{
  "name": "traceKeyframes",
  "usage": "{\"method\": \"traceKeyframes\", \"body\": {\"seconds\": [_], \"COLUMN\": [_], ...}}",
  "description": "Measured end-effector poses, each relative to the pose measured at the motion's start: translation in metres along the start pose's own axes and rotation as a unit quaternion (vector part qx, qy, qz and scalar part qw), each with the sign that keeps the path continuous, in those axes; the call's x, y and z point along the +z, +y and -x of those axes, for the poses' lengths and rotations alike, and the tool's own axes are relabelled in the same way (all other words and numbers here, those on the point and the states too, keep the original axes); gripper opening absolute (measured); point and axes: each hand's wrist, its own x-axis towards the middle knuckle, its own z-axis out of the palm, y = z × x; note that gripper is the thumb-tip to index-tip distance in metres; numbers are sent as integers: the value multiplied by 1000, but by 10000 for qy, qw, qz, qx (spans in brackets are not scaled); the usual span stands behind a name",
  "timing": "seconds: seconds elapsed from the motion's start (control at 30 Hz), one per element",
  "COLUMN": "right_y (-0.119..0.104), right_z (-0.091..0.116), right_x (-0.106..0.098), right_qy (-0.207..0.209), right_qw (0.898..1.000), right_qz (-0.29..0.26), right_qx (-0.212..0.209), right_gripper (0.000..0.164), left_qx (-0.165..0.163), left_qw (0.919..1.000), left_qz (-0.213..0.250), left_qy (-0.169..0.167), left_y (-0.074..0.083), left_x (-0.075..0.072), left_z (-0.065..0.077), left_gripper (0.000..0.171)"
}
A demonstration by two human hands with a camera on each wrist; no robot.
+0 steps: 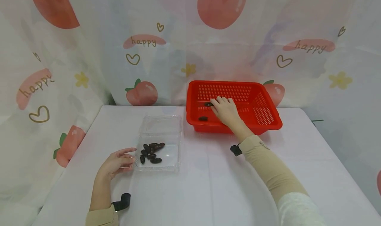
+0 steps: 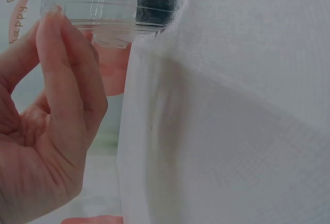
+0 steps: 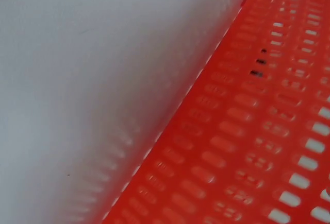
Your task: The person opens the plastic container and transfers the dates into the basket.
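My left hand [image 1: 117, 163] pinches the left edge of a clear plastic clamshell box [image 1: 174, 156], whose lid lies folded back. In the left wrist view, the fingertips [image 2: 53, 15] meet at the rim of that box. Several dark brown dates [image 1: 153, 147] lie in its near half. Over at the red basket [image 1: 233, 129], my right hand [image 1: 226, 113] reaches inside with curled fingers and pinches a date [image 1: 208, 104] at the fingertips. A second date [image 1: 203, 118] rests in the basket, close to the near wall. The right wrist view catches only the basket's slotted outer side [image 3: 221, 147].
Both containers stand on a table with a white cloth [image 1: 208, 193]. Behind and at the sides hang printed curtains [image 1: 166, 77] with peaches and hearts; the basket stands close against the back one. Each wrist wears a black camera mount [image 1: 122, 202].
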Motion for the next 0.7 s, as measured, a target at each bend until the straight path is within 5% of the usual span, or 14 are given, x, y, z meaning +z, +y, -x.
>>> {"method": "traceKeyframes", "body": {"seconds": [0.37,0.7], "right_y": [20,21], "right_z": [0,0], "right_x": [7,9], "right_qy": [-578,-897], "right_qw": [9969,9947], "right_qz": [-54,32], "right_qx": [532,497], "right_gripper": [26,26], "left_qx": [-16,-37], "left_qw": [10000,10000], "left_qz": [-2,24], "left_qy": [32,48], "left_y": [-1,0], "left_x": [0,1], "left_z": [-1,-1], "left_gripper": [52,53]}}
